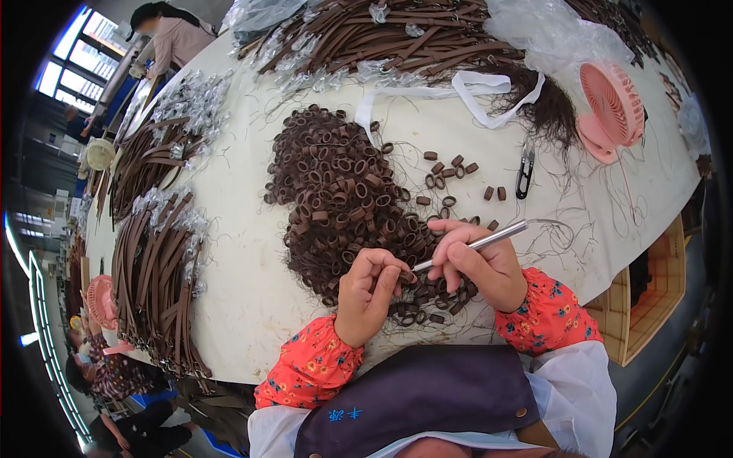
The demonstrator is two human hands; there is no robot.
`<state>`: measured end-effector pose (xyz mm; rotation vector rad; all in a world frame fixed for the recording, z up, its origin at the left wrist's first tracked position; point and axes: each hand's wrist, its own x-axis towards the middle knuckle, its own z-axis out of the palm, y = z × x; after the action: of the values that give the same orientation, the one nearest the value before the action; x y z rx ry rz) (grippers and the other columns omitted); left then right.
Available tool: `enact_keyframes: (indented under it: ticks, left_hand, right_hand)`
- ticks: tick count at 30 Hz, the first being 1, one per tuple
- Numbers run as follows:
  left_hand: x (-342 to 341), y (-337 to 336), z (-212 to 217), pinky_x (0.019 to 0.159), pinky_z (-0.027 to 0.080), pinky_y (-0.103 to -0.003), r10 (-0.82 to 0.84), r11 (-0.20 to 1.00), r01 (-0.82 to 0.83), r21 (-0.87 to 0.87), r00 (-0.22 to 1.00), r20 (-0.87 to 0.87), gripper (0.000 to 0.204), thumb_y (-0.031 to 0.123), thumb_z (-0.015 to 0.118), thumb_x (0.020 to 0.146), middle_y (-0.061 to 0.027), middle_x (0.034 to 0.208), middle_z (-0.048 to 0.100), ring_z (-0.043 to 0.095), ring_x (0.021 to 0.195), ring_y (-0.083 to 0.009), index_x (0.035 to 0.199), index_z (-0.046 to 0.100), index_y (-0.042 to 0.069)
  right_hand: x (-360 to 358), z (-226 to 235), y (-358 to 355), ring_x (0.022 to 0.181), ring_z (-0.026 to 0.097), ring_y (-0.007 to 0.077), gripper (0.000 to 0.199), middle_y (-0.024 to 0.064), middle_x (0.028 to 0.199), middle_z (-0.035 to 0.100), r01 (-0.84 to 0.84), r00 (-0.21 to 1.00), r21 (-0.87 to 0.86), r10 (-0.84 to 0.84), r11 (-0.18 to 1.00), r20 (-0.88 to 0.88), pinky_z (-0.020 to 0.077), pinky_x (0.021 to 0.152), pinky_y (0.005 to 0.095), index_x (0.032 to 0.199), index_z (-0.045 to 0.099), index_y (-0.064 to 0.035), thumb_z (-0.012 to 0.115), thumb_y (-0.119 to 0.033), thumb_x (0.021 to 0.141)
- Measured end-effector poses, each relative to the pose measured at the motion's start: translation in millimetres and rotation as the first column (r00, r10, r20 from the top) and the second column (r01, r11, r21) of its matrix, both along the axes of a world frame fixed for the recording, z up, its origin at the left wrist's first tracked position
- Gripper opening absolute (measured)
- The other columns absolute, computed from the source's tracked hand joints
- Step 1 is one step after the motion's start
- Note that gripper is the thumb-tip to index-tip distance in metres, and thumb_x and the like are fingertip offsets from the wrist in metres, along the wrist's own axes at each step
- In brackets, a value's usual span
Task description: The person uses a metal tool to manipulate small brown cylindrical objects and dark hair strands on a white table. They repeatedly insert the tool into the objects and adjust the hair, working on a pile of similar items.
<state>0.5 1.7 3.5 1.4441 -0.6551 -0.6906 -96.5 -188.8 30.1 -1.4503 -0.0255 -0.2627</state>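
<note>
My left hand (365,298) is closed in a pinch on a small brown strap loop (407,276) above the near side of the table. My right hand (489,271) grips a slim silver metal tool (500,233) like a pen. Its narrow tip points down-left at the loop in my left fingers; whether it touches the loop I cannot tell. A thin curved piece shows at the tool's other end. Just beyond my hands lies a big heap of brown strap loops (328,179) tangled with dark threads. Several loose loops (450,172) are scattered right of the heap.
Black thread snips (525,172) and a pink fan (611,107) stand at the right. White tape (489,114) winds across the far side. Bundles of brown straps (156,275) lie left, more straps (382,34) beyond. A wooden crate (649,298) stands lower right. Other people work at left.
</note>
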Motion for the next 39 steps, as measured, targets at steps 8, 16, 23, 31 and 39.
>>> enact_keyframes:
  ticks: [8,16,23,31,39]
  left_hand:
    - [-3.1,-3.4,0.3,0.058,0.042,-0.018,0.073,0.997,-0.073,-0.031,0.997,0.009,0.007,0.007,0.048,0.098,-0.0051,0.084,0.065,0.052,0.064,-0.0041,0.1,0.052,0.001]
    - [-3.2,-2.9,-1.0,0.058,0.043,-0.018,0.071,0.997,-0.071,-0.038,0.997,0.016,0.008,0.007,0.048,0.098,-0.0052,0.083,0.065,0.052,0.065,-0.0047,0.101,0.052,0.001]
    - [-3.6,-4.5,1.4,0.062,0.045,-0.02,0.073,0.995,-0.074,-0.069,0.997,-0.024,0.009,0.007,0.048,0.099,-0.008,0.089,0.066,0.055,0.07,-0.0065,0.1,0.051,0.0]
    - [2.7,-2.9,4.5,0.07,0.05,-0.024,-0.072,0.978,-0.008,-0.21,0.925,-0.373,0.019,0.005,0.05,0.097,-0.0138,0.104,0.066,0.064,0.079,-0.0134,0.115,0.045,0.0]
    - [-5.9,-2.3,-0.9,0.06,0.049,-0.022,-0.112,0.986,0.063,-0.154,0.937,-0.332,0.021,0.001,0.055,0.094,-0.0101,0.094,0.066,0.062,0.073,-0.0104,0.114,0.052,-0.001]
  right_hand:
    - [1.2,-1.9,1.6,0.07,0.062,0.0099,0.028,-0.0035,0.06,0.057,0.002,1.0,-0.033,-0.002,0.999,-0.002,0.0301,0.108,0.0443,0.092,0.061,-0.0061,0.044,-0.027,0.1]
    - [0.9,-3.2,1.2,0.07,0.061,0.0093,0.026,-0.0036,0.061,0.058,-0.007,1.0,-0.066,0.007,0.998,0.006,0.03,0.108,0.0446,0.095,0.06,-0.0063,0.042,-0.024,0.101]
    - [2.2,-5.6,4.1,0.077,0.062,0.0163,0.01,0.0019,0.074,0.061,0.126,0.99,-0.293,-0.103,0.948,0.091,0.0409,0.095,0.0388,0.098,0.06,-0.0064,0.061,-0.012,0.09]
    - [7.8,-7.9,15.7,0.076,0.06,0.0246,0.035,0.0067,0.086,0.063,0.299,0.935,-0.532,-0.13,0.792,0.331,0.0477,0.071,0.0351,0.105,0.059,-0.0085,0.07,-0.001,0.073]
    - [1.4,-15.7,28.0,0.071,0.064,0.0154,0.033,0.0061,0.083,0.064,0.295,0.951,-0.287,-0.251,0.911,0.18,0.0506,0.063,0.0267,0.109,0.058,-0.0071,0.07,-0.003,0.079]
